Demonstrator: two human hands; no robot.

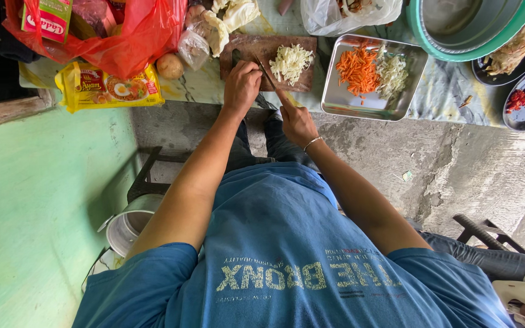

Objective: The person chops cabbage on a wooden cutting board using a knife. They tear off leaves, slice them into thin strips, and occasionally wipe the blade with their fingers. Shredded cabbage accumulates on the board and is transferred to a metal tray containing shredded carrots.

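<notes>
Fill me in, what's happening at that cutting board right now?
A person in a blue shirt is chopping on a wooden cutting board. The right hand holds a knife; the left hand presses down on the board. A pile of chopped cabbage lies on it, beside a metal tray of shredded carrot.

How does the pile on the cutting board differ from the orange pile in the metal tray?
The pale pile on the wooden cutting board is whitish and chopped into small bits; the orange pile in the metal tray is bright orange and cut in thin strips. The pale pile lies right beside the knife; the orange pile lies apart from both hands. Both are loose heaps of cut vegetable.
</notes>
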